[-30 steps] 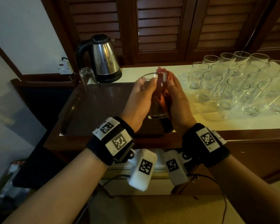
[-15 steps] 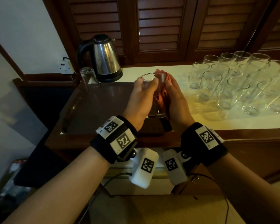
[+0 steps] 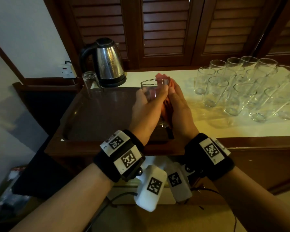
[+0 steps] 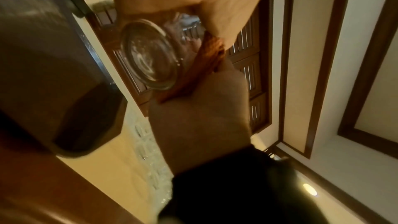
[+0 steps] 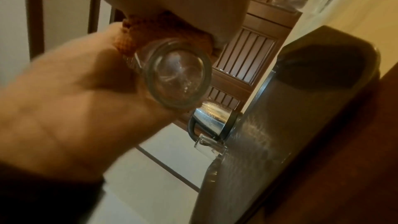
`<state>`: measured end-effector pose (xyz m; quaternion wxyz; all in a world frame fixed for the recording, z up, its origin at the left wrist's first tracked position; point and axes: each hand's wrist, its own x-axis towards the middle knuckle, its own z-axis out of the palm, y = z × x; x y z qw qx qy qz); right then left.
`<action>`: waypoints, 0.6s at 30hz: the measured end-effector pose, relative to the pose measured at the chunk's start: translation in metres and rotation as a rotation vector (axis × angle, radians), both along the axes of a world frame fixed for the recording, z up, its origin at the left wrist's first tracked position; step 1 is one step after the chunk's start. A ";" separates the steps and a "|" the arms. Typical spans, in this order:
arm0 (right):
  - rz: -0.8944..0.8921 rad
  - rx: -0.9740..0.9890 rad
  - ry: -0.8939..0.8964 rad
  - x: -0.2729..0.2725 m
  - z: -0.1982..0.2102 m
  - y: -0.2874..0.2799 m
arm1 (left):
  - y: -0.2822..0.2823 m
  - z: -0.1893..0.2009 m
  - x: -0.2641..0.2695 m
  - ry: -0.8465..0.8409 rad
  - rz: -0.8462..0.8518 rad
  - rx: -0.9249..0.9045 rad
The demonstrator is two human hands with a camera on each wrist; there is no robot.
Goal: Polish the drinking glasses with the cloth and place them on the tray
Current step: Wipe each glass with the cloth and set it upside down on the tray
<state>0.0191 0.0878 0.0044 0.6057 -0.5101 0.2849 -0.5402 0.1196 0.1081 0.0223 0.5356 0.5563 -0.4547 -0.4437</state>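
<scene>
I hold a clear drinking glass (image 3: 150, 88) upright above the near right part of the dark brown tray (image 3: 94, 114). My left hand (image 3: 147, 106) grips its left side. My right hand (image 3: 178, 106) wraps an orange cloth (image 3: 166, 108) against its right side, and the cloth pokes out above my fingertips. From the left wrist view I see the glass base (image 4: 148, 54), the cloth (image 4: 206, 69) and the right hand (image 4: 200, 118). In the right wrist view the base (image 5: 178, 72) sits between the cloth (image 5: 129, 40) and the left hand (image 5: 75, 100). Another glass (image 3: 89, 81) stands at the tray's far left corner.
Behind the tray stands a steel kettle (image 3: 108, 62), next to a wall socket (image 3: 66, 71). Several glasses (image 3: 241, 87) crowd the pale counter (image 3: 208, 129) to the right. Dark louvred doors (image 3: 162, 30) close off the back. The counter's wooden edge (image 3: 258, 144) runs just past my wrists.
Both hands keep hold of the glass and cloth. The glass has drifted slightly left and toward me, and the left thumb has crept further across its side.
</scene>
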 end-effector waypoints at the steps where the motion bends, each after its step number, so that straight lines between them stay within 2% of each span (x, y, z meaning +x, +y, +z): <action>1: 0.010 0.029 -0.004 -0.002 0.001 0.002 | 0.000 0.000 0.001 0.010 -0.016 -0.006; 5: 0.062 0.131 -0.024 -0.013 0.006 0.005 | -0.003 0.000 0.013 0.073 -0.160 0.005; 10: 0.000 -0.020 0.038 -0.009 0.011 -0.001 | -0.005 0.002 0.007 0.038 0.053 -0.124; 12: 0.010 -0.022 0.064 -0.005 0.006 -0.002 | -0.005 0.002 0.002 0.034 0.062 -0.099; 15: 0.047 0.071 0.047 -0.004 0.002 0.002 | -0.004 -0.001 -0.001 0.037 0.040 -0.064; 18: 0.077 0.212 -0.057 -0.009 -0.001 0.007 | -0.003 -0.001 -0.001 0.077 -0.016 -0.033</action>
